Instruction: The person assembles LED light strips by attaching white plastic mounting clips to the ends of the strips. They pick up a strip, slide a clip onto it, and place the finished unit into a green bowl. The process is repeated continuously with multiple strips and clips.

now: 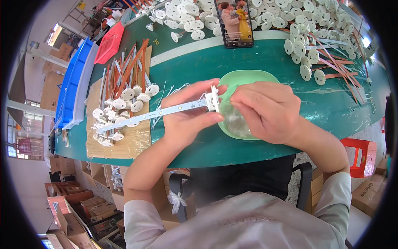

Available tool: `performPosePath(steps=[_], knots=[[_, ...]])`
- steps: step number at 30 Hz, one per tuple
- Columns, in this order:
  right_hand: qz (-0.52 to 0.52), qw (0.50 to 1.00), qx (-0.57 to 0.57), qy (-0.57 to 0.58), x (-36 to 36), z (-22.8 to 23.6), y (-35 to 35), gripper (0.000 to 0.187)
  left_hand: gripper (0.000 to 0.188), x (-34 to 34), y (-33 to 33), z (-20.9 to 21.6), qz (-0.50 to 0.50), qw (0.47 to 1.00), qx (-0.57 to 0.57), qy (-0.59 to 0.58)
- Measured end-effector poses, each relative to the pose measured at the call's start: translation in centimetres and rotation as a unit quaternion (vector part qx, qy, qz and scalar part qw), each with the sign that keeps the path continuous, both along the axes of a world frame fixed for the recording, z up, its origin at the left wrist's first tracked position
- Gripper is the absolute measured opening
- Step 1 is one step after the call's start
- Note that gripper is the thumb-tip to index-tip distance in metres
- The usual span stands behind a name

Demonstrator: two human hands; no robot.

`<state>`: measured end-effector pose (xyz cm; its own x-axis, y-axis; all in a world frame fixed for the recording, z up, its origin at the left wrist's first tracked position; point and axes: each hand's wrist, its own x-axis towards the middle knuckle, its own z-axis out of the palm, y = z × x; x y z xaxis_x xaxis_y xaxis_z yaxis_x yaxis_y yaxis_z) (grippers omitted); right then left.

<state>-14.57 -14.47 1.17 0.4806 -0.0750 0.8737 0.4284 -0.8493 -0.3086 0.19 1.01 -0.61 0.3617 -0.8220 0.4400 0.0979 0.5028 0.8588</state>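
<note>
My left hand [178, 124] grips a white round end cap [213, 100] between thumb and fingers. From that cap a pale LED strip [161, 112], dotted with small yellowish chips, runs out to the left over my palm. Close to the cap's right side, my right hand [271, 112] is closed in a pinch; whatever sits between its fingertips is too small to make out. Beneath my right hand lies a light green bowl [248, 75], with a pile of small whitish pieces [235, 120] in it, partly hidden by my fingers.
On the left, cardboard [141, 145] bears a bundle of strips with white caps [120, 103]. Loose white wires [163, 101] lie beside it. A phone [235, 25] stands at the back among heaped caps [300, 45]. A blue tray [74, 83] and a red basket [110, 43] line the left edge.
</note>
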Motion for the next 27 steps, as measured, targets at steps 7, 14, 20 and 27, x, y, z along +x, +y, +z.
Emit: performPosePath(steps=[7,14,20,27], knots=[[0.013,0.999,-0.044,-0.029,0.3,-0.5,-0.2,0.030,0.064,-0.2,0.1,-0.1,-0.010,0.999,0.010,0.036],[0.014,0.999,-0.044,-0.024,0.4,-0.4,0.0,0.028,0.062,-0.1,0.1,-0.2,-0.019,1.000,-0.002,0.011],[0.019,0.999,-0.038,-0.020,0.3,-0.5,0.5,0.027,0.060,-0.3,-0.1,-0.6,-0.037,0.999,-0.014,0.024],[0.018,0.999,-0.011,-0.027,0.4,-0.4,1.1,0.027,0.060,-1.0,-0.1,-0.4,-0.041,0.993,0.007,0.114]])
